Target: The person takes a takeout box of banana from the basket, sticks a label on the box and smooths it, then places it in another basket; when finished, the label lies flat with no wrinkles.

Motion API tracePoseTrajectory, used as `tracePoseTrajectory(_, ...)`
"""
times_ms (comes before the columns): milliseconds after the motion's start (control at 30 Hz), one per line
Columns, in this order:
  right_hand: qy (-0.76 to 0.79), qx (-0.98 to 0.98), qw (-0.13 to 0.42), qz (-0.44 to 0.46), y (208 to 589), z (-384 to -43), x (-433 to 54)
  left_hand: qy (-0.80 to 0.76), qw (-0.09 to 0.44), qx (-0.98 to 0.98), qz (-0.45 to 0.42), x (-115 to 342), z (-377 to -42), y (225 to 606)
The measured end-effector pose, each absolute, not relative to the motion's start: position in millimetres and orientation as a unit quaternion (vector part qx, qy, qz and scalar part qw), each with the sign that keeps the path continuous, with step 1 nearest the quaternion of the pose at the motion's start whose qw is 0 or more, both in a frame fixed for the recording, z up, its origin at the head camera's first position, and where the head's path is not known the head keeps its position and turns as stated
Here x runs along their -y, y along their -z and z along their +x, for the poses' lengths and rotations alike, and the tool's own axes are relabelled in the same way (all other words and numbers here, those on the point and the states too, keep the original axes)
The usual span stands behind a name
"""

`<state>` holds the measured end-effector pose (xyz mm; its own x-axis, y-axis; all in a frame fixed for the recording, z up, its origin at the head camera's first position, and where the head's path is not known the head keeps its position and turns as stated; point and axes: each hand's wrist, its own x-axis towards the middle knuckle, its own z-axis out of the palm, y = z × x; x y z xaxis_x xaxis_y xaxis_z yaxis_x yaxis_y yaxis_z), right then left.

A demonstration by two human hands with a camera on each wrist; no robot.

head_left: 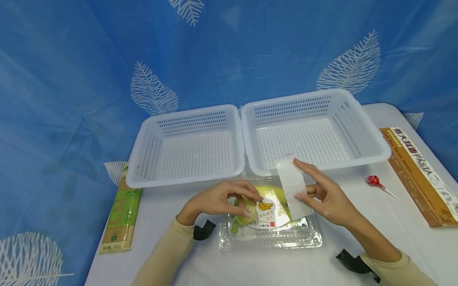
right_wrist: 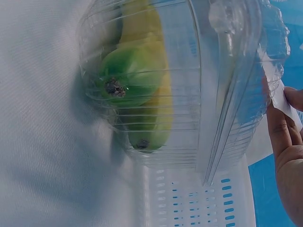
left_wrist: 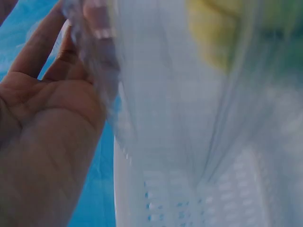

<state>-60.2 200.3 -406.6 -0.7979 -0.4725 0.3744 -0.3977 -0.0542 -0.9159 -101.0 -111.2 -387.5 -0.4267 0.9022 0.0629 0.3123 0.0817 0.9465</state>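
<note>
A clear plastic clamshell box [head_left: 272, 240] lies on the white table, with green-and-yellow bananas [right_wrist: 135, 71] showing through its wall in the right wrist view. On its lid is a round-topped label [head_left: 266, 216] printed with bananas. My left hand [head_left: 227, 196] hovers low over the lid's left half, fingers loosely bent, fingertips right at the label's left edge. Between thumb and fingers my right hand [head_left: 325, 198] pinches a white paper strip [head_left: 290, 184], held up over the lid's right side. In the left wrist view, the box wall hides part of the left fingers.
Two white perforated baskets [head_left: 186, 182] [head_left: 322, 165] stand side by side behind the box. A green-and-tan noodle packet [head_left: 119, 218] lies at the left edge. To the right are a red lollipop [head_left: 373, 181] and a brown pasta box [head_left: 418, 174]. A blue leaf-patterned curtain [head_left: 250, 51] hangs behind.
</note>
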Motion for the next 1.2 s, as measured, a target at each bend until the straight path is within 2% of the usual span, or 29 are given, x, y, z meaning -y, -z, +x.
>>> tracePoseTrajectory(200,0.652,-0.688,0.034,-0.317,405,-60,-200,-0.418,0.196,-0.740,0.489,110,-100,386)
tracePoseTrajectory(333,0.650,-0.689,0.036,-0.317,404,-59,-200,-0.379,0.161,-0.770,0.488,109,-98,386)
tracePoseTrajectory(667,0.645,-0.693,0.038,-0.321,405,-59,-202,-0.285,0.116,-0.822,0.479,108,-91,385)
tracePoseTrajectory(1200,0.636,-0.705,0.024,-0.315,404,-57,-201,-0.254,0.095,-0.835,0.479,105,-83,383)
